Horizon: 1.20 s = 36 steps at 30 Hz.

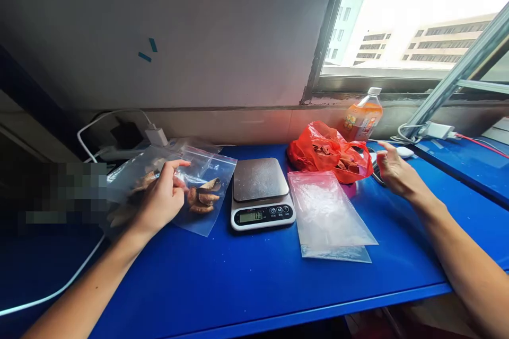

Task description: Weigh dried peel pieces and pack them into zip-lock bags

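Note:
My left hand is over the clear zip bags on the left, with the index finger stretched out and nothing visibly gripped. Beside its fingertips, a zip bag holds several brown dried slices. More filled bags lie partly hidden under the hand. A kitchen scale with a steel plate stands in the middle, its display reading 0.0. Flat plastic zip bags lie right of it. My right hand hovers beside a red plastic bag of reddish-brown dried pieces, its fingers loosely apart.
An orange drink bottle stands behind the red bag, below the window. A white charger and cables lie at the back right. Another white plug and cable are at the back left. The blue table ends at a front edge.

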### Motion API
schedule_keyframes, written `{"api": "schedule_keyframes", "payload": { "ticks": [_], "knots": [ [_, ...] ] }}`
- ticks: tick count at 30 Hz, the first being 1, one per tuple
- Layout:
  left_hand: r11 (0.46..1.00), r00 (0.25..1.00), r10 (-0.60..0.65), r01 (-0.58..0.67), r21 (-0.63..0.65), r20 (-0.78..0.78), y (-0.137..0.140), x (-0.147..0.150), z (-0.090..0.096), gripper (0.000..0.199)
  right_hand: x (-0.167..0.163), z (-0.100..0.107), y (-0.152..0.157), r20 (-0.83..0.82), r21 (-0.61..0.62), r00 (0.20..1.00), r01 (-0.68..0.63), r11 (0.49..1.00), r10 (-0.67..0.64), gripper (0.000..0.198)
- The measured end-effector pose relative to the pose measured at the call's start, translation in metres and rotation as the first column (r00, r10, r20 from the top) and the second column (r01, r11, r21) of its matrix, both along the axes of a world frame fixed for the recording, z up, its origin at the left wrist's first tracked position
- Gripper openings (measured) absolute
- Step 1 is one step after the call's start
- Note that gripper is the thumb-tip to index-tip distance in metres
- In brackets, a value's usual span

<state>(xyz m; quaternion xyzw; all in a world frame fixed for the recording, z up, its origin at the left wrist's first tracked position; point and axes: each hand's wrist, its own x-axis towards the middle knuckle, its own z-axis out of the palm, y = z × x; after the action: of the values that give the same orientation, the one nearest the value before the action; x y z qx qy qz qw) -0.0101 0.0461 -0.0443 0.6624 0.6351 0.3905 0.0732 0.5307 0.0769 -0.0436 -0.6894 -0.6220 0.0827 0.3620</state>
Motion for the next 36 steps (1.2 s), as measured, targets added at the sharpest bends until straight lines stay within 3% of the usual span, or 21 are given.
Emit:
{"api": "schedule_keyframes", "payload": {
  "ticks": [3,6,9,12,18,28,33,36],
  "knots": [
    [0.999,0.999,-0.028,0.029,0.044,-0.029,-0.007,0.008,0.008,0.06,-0.006,-0.001,0.004,0.101,-0.094,0.994,0.049,0.994,-0.039,0.055],
    [0.996,0.997,-0.062,0.065,0.066,-0.045,-0.016,0.019,0.015,0.057,-0.005,-0.005,0.014,0.181,-0.117,0.965,0.214,0.97,-0.191,0.056],
    [0.994,0.994,-0.094,0.097,0.057,-0.054,-0.023,0.026,0.019,0.053,0.004,-0.015,0.022,0.252,-0.15,0.902,0.395,0.906,-0.351,0.077],
    [0.992,0.992,-0.113,0.116,0.04,-0.064,-0.026,0.027,0.019,0.05,0.014,-0.025,0.025,0.315,-0.253,0.879,0.442,0.86,-0.359,0.103],
    [0.995,0.992,-0.098,0.1,0.02,-0.077,-0.023,0.017,0.012,0.043,0.019,-0.03,0.029,0.377,-0.325,0.853,0.486,0.811,-0.36,0.101],
    [0.988,0.966,-0.119,0.138,0.069,-0.228,-0.019,0.012,0.005,0.052,0.006,-0.025,0.027,0.383,-0.239,0.838,0.497,0.834,-0.389,0.09],
    [0.994,0.99,-0.068,0.078,0.081,-0.125,-0.031,0.032,0.01,0.041,-0.003,-0.02,0.022,0.32,-0.171,0.866,0.452,0.876,-0.384,0.076],
    [0.986,0.992,-0.098,0.108,0.124,-0.08,-0.035,0.041,0.013,0.039,-0.013,-0.006,0.015,0.256,-0.043,0.873,0.44,0.897,-0.416,0.077]
  ]
}}
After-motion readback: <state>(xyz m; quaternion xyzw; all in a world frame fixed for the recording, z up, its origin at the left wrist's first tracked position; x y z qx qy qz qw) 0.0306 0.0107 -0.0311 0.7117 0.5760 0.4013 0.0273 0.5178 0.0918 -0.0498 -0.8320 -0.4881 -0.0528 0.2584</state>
